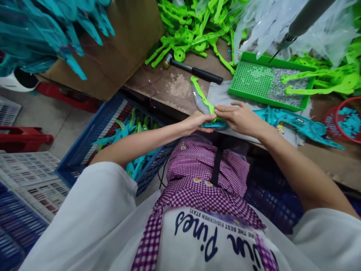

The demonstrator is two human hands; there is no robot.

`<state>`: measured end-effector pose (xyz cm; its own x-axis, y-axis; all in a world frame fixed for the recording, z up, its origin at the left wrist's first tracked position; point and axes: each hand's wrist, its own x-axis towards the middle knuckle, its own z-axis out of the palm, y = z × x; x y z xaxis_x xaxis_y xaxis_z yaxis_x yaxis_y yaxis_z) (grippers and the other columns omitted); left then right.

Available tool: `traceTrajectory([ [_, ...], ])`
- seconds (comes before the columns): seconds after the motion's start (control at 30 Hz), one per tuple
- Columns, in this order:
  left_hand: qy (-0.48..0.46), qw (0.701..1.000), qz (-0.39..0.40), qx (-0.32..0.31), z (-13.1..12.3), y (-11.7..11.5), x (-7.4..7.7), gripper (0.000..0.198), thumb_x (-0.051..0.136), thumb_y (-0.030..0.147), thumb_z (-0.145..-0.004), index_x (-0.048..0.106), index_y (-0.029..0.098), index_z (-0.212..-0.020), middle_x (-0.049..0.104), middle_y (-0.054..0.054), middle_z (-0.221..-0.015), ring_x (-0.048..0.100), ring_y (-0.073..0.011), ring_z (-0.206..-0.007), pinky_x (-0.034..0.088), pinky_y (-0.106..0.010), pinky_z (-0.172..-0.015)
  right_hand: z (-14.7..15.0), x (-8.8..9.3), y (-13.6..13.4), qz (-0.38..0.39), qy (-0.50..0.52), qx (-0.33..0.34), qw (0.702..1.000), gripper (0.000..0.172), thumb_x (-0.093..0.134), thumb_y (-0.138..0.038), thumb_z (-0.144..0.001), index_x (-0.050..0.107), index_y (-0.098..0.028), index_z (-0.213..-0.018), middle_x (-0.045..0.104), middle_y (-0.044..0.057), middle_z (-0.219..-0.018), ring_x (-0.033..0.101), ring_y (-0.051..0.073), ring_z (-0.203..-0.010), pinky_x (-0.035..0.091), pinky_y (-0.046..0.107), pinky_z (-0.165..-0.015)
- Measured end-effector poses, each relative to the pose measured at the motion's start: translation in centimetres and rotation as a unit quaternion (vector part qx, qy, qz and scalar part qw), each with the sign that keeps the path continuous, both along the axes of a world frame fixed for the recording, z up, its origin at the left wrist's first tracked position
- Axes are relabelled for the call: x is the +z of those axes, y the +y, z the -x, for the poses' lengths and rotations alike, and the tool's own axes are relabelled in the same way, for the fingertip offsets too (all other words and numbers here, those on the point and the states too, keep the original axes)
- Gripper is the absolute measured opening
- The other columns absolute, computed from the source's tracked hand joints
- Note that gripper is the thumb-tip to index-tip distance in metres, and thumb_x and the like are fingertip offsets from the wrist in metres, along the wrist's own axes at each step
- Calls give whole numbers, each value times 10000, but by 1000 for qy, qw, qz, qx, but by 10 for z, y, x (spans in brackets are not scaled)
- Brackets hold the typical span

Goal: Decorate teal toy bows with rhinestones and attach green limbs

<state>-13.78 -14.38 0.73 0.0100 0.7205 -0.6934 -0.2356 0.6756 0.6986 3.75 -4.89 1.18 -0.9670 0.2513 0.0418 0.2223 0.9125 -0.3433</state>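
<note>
At the bench's near edge, my left hand (197, 121) is closed around the lower end of a bright green plastic part (200, 92) with a clear, blade-like piece along its side. My right hand (239, 117) presses its fingers on the same end from the other side. Just beneath both hands lies a teal plastic part (214, 124); how it meets the green one is hidden by my fingers. Another teal plastic piece (299, 122) rests on the grey cloth (218, 92) to the right of my right hand.
A hammer (197, 71) lies beyond my hands. A green tray (251, 94) of small metal pieces stands at right, under a hanging screwdriver (299, 26). Green parts (194, 34) pile up behind. A red basket (328, 120) sits far right, a blue crate (76, 150) lower left.
</note>
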Motion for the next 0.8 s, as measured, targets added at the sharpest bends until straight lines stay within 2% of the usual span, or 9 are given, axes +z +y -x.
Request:
traceTrajectory([
  [0.1,0,1000,-5,-10,0,0,-2,191,614,278,-881,670,102,-928,703,-69,-801,680,-155,-709,574,-353,-773,2,5,0,-32,-22,6,999,413,402,-171,-940,543,-256,-1318,559,70,-1391,566,234,-1220,333,462,-943],
  [0.23,-1,1000,-4,9,-1,0,-7,182,619,265,-879,664,100,-941,704,-64,-791,680,-144,-683,580,-339,-754,4,4,-9,-72,-28,-17,997,492,417,-90,-891,515,-247,-1347,567,84,-1381,567,247,-1206,291,484,-941],
  [0.43,2,1000,-11,25,-1,1,-13,216,669,300,-850,674,94,-912,711,-75,-777,683,-148,-679,576,-338,-754,2,-2,-18,-50,-13,-55,997,502,400,-75,-882,508,-228,-1347,515,94,-1428,539,235,-1252,274,488,-986],
  [0.6,10,998,-14,-60,12,-4,-18,345,678,453,-820,702,109,-820,720,-98,-747,688,-169,-701,564,-316,-730,1,-4,-18,-12,4,-86,996,413,406,-166,-919,564,-248,-1291,546,83,-1398,548,240,-1253,274,523,-1043],
  [0.7,151,983,-69,-75,28,-15,-17,442,559,524,-875,715,118,-794,719,-107,-732,679,-173,-696,558,-316,-719,2,-4,-21,-6,26,-100,995,400,427,-206,-909,575,-253,-1278,549,70,-1395,545,235,-1259,264,542,-1064],
  [0.73,225,966,-113,-60,34,-18,-16,440,530,516,-891,721,126,-819,726,-107,-769,680,-175,-730,554,-322,-751,3,-4,-22,-4,34,-106,994,397,435,-208,-901,585,-252,-1266,558,67,-1386,546,232,-1259,263,541,-1070],
  [0.8,366,901,-231,-29,46,-19,-15,394,494,472,-917,725,154,-942,732,-105,-947,672,-190,-913,518,-345,-894,5,-5,-24,1,49,-118,992,382,453,-218,-888,609,-242,-1236,586,72,-1355,555,228,-1251,264,532,-1078],
])
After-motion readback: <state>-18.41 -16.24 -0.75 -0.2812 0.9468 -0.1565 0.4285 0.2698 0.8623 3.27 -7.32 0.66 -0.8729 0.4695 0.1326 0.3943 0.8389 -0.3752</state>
